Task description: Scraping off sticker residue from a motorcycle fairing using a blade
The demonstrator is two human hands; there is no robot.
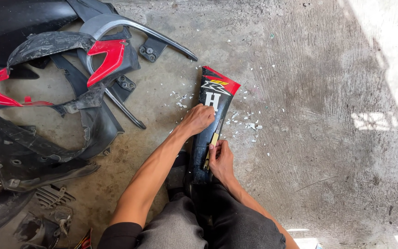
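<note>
At centre, the left hand (200, 118) presses fingers-curled on a long black-and-red plastic fairing panel (211, 121); at its five o'clock, the right hand (220, 160) grips a yellow-handled cutter blade (213, 140). White sticker flakes (249, 123) litter the concrete floor (318, 115).

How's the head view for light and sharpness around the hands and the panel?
Head view: sharp around the left hand, right hand and black fairing panel; even shade there, no glare. Overexposed sunlight patches on the concrete floor at right; the edges bend slightly from the wide lens.
</note>
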